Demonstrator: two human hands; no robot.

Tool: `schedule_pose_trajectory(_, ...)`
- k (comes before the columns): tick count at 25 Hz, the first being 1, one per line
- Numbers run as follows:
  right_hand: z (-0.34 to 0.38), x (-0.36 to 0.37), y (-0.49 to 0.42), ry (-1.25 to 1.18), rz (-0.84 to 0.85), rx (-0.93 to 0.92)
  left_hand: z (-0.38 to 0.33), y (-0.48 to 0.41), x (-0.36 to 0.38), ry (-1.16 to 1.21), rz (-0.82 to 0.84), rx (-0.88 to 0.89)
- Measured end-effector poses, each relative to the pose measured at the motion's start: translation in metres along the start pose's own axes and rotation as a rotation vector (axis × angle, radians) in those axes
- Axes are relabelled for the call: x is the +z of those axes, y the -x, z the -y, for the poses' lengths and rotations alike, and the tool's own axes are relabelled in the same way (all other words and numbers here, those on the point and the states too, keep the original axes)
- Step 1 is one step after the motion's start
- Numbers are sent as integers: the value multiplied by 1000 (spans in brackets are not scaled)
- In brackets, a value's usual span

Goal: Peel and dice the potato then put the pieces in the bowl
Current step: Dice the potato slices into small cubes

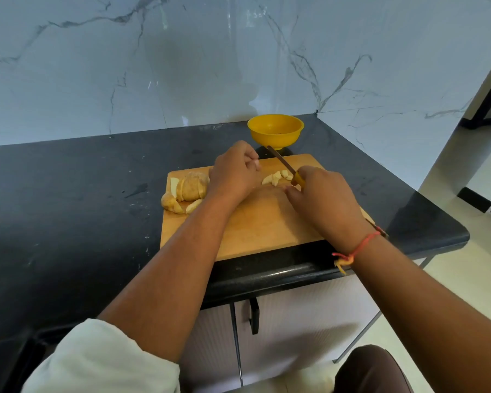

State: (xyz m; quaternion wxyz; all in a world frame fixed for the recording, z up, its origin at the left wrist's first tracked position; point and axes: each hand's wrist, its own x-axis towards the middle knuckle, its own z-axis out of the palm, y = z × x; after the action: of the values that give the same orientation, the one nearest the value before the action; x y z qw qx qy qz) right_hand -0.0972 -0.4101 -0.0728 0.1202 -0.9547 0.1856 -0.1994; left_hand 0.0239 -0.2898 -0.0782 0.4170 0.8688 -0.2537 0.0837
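— Which step is in hand, as you judge it?
— The dicing, I think. Nearest to us, the right hand (321, 199) grips the yellow handle of the knife (281, 163), fingers closed round it. The left hand (233, 177) rests with curled fingers on the cutting board (255, 231). Whether it pinches a piece, I cannot tell.
— Where is the potato?
— In two groups on the board. A few diced pieces (275, 179) lie between the hands, just beside the blade. The sliced potato (189, 188) leans in a pile at the left edge.
— How does the knife point?
— Its long axis runs away from the person and slightly left, with the tip toward the yellow bowl (287, 136) behind the board.
— And the next move?
— Probably to bring more slices under the blade, fingertips kept back, or to carry the pieces to the bowl.
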Motion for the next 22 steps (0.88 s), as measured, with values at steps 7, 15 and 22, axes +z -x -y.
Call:
schedule_pose_trajectory(7, 13, 29, -48, -102, -7, -74, -2, -6, -11, 207, -348, -120)
schedule_pose_trajectory(15, -15, 27, -70, -12, 30, -107, -2, -4, -11, 228, -331, -109)
schedule_pose_trajectory(22, -34, 28, -90, -112, 78, -108, -4, -4, -12, 214, -316, -93)
